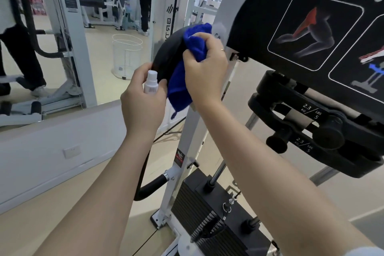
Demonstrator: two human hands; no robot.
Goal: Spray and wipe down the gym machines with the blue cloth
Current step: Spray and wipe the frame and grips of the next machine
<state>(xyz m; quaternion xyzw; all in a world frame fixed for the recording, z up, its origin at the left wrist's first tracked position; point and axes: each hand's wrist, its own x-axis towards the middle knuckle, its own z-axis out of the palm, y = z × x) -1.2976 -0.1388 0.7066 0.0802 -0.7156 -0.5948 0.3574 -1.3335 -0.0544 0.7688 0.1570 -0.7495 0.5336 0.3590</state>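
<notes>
My right hand (204,68) grips the bunched blue cloth (188,64) and holds it against the black round cover (168,54) on the white frame (187,131) of the hip abduction machine. Part of the cloth hangs down below my fist. My left hand (143,100) holds a small white spray bottle (151,82) upright, just left of the cloth and close to the black cover. The bottle's lower half is hidden in my palm.
The black placard with exercise diagrams (311,27) fills the upper right. Below it are black add-on weights (311,122) and the weight stack (207,214). A mirror (62,27) at left reflects gym machines, a person and a wire basket (126,56).
</notes>
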